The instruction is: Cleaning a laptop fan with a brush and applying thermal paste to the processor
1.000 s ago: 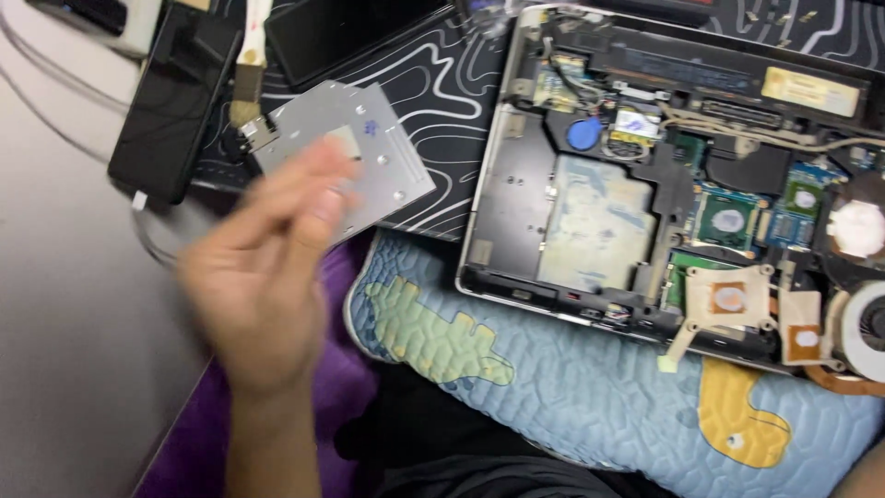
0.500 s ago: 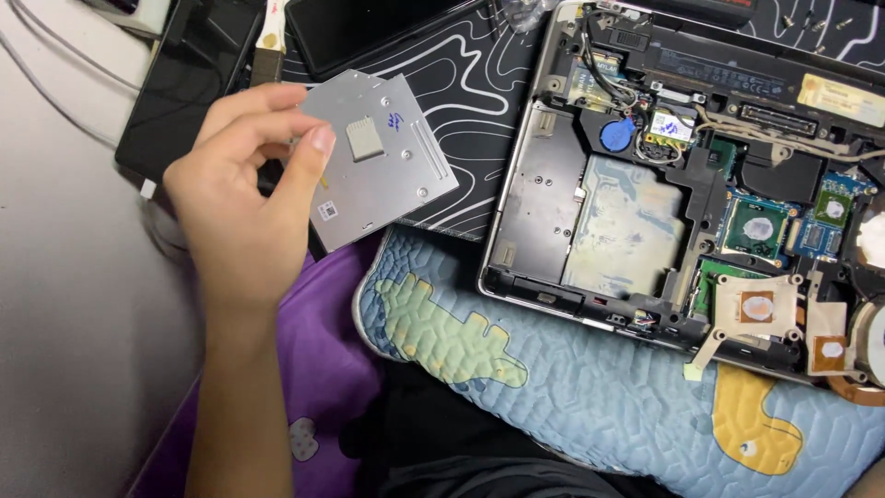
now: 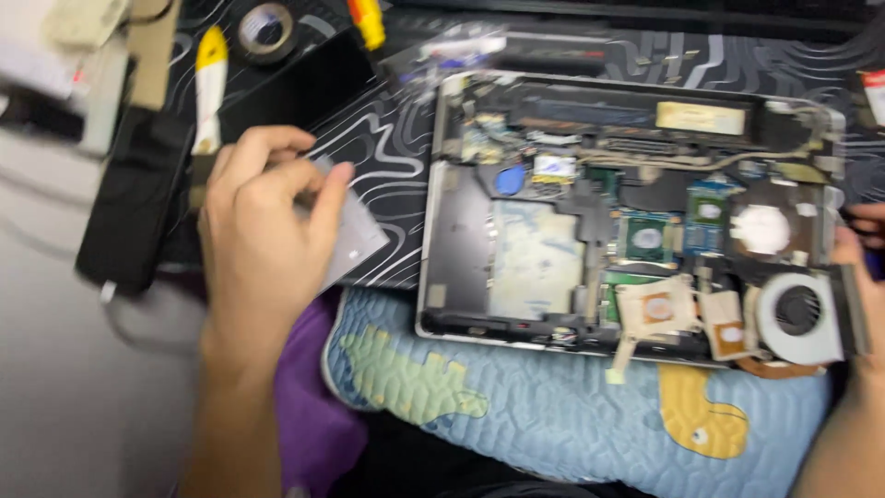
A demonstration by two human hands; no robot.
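Left hand (image 3: 263, 235) fingers pinch the removed silver drive (image 3: 355, 231) clear of the opened laptop (image 3: 636, 212); fan and heatsink unremoved; right hand (image 3: 862, 263) fingers hidden, cannot tell.

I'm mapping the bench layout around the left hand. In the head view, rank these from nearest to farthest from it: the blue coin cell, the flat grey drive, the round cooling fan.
1. Flat grey drive: held in the left hand, over the patterned mat.
2. Blue coin cell: in the laptop's upper left area, right of the hand.
3. Round cooling fan: at the laptop's far right corner, by the right hand.
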